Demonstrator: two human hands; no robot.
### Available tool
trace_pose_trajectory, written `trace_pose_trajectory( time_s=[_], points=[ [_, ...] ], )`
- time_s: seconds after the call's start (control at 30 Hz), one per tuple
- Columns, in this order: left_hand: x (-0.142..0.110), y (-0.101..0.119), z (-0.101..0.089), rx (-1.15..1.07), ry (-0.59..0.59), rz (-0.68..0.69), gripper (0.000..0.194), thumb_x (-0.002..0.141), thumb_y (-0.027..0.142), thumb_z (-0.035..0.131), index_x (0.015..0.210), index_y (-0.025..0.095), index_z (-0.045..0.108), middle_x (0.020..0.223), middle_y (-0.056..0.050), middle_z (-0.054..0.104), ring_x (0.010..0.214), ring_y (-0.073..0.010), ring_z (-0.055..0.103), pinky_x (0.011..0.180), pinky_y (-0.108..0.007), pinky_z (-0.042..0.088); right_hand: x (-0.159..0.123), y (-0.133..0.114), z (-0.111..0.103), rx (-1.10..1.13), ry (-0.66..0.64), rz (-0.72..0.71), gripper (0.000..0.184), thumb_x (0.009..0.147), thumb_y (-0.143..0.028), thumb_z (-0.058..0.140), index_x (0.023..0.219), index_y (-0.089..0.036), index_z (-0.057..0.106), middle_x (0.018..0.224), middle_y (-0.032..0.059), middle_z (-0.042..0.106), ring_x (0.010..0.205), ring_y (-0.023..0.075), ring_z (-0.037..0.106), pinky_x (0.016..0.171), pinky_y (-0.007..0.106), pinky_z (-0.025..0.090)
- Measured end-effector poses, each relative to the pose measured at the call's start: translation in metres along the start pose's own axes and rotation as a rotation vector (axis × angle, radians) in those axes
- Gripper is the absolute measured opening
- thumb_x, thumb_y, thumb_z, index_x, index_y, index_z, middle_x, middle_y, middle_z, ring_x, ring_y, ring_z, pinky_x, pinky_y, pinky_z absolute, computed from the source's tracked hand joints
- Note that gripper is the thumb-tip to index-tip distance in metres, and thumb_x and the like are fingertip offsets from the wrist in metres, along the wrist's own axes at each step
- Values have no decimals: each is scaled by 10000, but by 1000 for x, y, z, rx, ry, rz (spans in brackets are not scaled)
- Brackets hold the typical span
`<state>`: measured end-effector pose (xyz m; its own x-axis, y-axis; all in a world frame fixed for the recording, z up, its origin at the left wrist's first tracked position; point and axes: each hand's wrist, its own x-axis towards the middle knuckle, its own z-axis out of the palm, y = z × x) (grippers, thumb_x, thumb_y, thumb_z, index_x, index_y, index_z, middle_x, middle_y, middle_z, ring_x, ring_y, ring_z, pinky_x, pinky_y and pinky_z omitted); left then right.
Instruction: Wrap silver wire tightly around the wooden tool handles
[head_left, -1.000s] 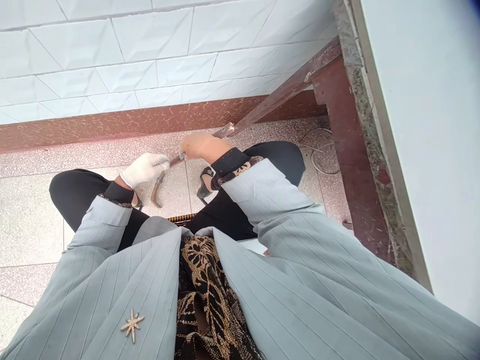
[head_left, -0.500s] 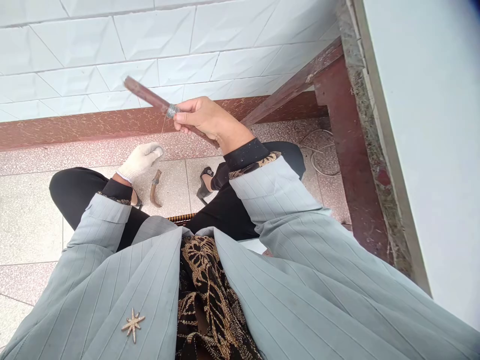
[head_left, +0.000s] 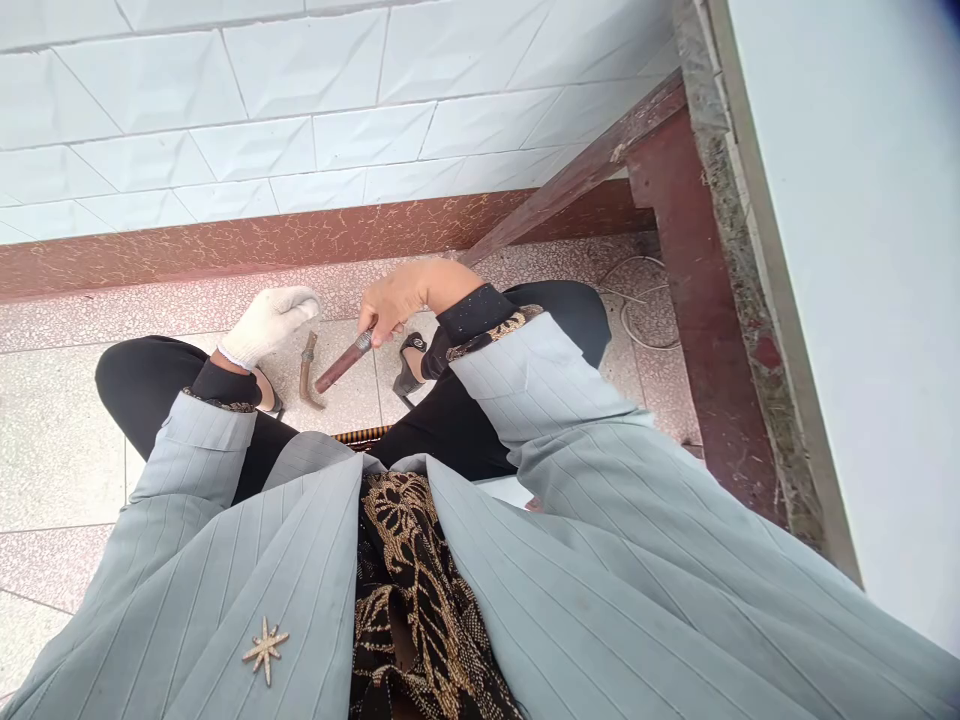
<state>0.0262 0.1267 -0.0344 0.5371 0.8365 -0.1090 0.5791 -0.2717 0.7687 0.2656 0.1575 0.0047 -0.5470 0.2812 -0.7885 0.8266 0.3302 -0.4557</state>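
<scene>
At the left, the person's black-trousered left knee (head_left: 146,395) is turned outward, which seems to leave working room between the feet. Just beyond it, the left hand (head_left: 271,322), in a white knitted glove likely worn against scratches, hangs above the floor (head_left: 60,430) with its fingers curled in; whether they pinch anything cannot be told. Below and right of it, a bent brown stick (head_left: 306,368) with a band near its upper end lies on the floor between the shoes, well short of the floor's far edge along the red baseboard (head_left: 247,238), perhaps laid there to be within reach. Next comes a reddish-brown rod (head_left: 341,367), slanting down so that its free end sits near the stick. The bare right hand (head_left: 401,300) closes around it at a grey wire binding (head_left: 364,340), probably because that is a firm place to grip. A black shoe (head_left: 409,372) stands below that hand. Farther right, a pale cable (head_left: 651,345) loops near the floor's far right corner, beside a red wooden frame (head_left: 709,330).
</scene>
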Motion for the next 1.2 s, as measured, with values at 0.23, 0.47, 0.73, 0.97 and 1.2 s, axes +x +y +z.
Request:
trace_pose_trajectory(
  time_s=[0.23,0.47,0.73,0.97,1.2],
  points=[
    [4,-8,-3,-133,127,-81,257,952,356,501,785,189,602,691,-19,583,656,-146,500,653,-306,424,-26,10,-7,536,581,-481,220,912,-292,715,1091,-186,786,799,-32,677,694,100,548,712,248,449],
    [6,-4,15,-61,-113,40,309,947,432,498,833,181,639,745,-7,612,734,-156,553,713,-296,444,0,5,-6,547,1004,-139,244,1015,-411,607,1002,-214,750,835,45,713,778,196,649,696,318,492],
    [8,-5,23,66,-191,56,296,918,408,483,826,188,658,767,-4,648,750,-167,580,735,-303,442,11,-3,2,-189,600,359,219,932,-226,720,1096,-115,813,1130,178,770,1095,353,705,867,412,510],
    [8,-23,17,-225,-137,8,341,904,493,574,820,174,660,776,-26,657,737,-163,590,727,-311,487,-12,5,-2,123,59,-191,265,871,-241,776,1116,-152,821,711,-30,691,650,104,596,674,228,461],
    [14,-23,25,-664,125,1,755,919,881,385,1282,257,607,1200,-133,719,1117,-261,696,946,-440,545,-17,7,-5,611,717,-658,350,896,-460,783,1087,-167,766,909,9,685,685,91,547,666,229,454]
  ],
)
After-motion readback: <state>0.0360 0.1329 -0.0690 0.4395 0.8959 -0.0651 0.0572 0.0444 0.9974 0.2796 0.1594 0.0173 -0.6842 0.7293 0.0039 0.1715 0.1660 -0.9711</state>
